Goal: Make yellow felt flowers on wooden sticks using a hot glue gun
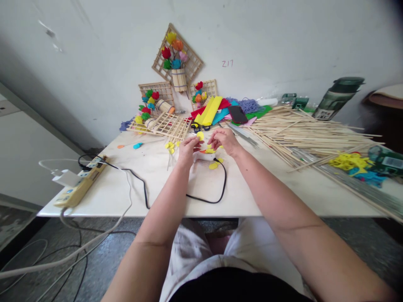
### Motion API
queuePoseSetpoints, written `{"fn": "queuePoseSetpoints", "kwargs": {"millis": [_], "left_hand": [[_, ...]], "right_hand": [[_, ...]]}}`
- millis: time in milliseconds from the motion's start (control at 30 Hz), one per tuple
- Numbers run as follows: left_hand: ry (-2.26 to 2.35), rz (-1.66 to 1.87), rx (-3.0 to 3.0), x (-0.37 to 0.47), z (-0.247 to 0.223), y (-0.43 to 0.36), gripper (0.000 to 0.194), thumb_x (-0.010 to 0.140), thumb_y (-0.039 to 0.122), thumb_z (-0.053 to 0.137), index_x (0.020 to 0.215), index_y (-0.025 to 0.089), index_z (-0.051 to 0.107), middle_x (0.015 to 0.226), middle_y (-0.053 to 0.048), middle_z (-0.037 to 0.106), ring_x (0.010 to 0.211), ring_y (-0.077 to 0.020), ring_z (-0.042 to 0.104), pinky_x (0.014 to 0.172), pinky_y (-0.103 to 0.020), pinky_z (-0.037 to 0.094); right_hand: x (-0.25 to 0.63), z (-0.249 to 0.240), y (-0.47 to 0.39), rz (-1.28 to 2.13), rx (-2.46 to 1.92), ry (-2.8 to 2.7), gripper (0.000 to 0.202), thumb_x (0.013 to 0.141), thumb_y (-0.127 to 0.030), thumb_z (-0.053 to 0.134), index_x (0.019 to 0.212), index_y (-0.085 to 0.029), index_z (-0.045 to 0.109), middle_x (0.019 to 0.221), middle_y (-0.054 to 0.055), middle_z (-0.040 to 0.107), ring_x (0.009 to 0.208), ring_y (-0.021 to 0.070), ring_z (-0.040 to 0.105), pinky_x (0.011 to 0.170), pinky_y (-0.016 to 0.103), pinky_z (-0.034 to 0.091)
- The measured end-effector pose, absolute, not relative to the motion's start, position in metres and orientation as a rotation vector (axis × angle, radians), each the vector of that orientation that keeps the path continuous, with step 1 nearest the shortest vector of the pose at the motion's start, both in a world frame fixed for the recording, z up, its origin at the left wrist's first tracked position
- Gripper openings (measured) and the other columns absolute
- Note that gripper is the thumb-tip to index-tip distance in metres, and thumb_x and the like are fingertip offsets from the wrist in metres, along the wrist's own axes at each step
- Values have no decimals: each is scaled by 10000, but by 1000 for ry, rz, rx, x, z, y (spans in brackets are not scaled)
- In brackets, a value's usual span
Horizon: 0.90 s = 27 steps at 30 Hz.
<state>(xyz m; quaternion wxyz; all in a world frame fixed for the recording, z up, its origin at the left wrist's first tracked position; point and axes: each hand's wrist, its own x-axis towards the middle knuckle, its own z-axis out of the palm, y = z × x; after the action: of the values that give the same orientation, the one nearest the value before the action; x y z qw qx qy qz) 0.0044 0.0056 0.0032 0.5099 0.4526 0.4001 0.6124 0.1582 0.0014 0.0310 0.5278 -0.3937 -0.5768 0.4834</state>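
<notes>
My left hand is closed in a pinch on a round yellow felt-like piece, which stands up above the fingertips. Just to its right, my right hand has its fingers curled together; whatever may be between them is too small to see. Below both hands a white glue gun lies on the table, its black cord looping towards the front edge. Loose yellow round pieces lie around it, and a small yellow cluster on thin wire stems rests left of my left hand.
Black-handled scissors and coloured sheets lie behind the hands. Lattice panels with flowers lean on the wall. Many thin wooden sticks cover the right side, near a dark bottle. At left is a power strip with cords.
</notes>
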Motion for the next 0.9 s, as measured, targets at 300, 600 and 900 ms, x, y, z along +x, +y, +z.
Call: {"fn": "queuePoseSetpoints", "kwargs": {"millis": [300,600,900], "left_hand": [[966,1509,1055,3,5,6,308,530,397,750,698,168,629,682,-36,680,568,-102,556,552,-224,416],[974,1611,1017,2,4,11,340,525,400,751,746,169,636,679,-27,666,596,-111,570,557,-230,405],[938,1608,1035,1,3,11,325,543,400,748,749,170,645,677,-23,673,549,-87,546,539,-216,405]], "right_hand": [[164,30,1,1270,-806,-1593,121,665,-243,638,663,-124,620,550,12,633,399,95,538,399,204,442],[163,37,-8,1416,-752,-1942,182,664,-274,720,643,-143,595,589,-2,650,435,67,528,404,169,412],[168,30,8,1089,-944,-1595,154,689,-234,698,666,-153,568,543,-29,602,401,61,485,382,169,375]]}}
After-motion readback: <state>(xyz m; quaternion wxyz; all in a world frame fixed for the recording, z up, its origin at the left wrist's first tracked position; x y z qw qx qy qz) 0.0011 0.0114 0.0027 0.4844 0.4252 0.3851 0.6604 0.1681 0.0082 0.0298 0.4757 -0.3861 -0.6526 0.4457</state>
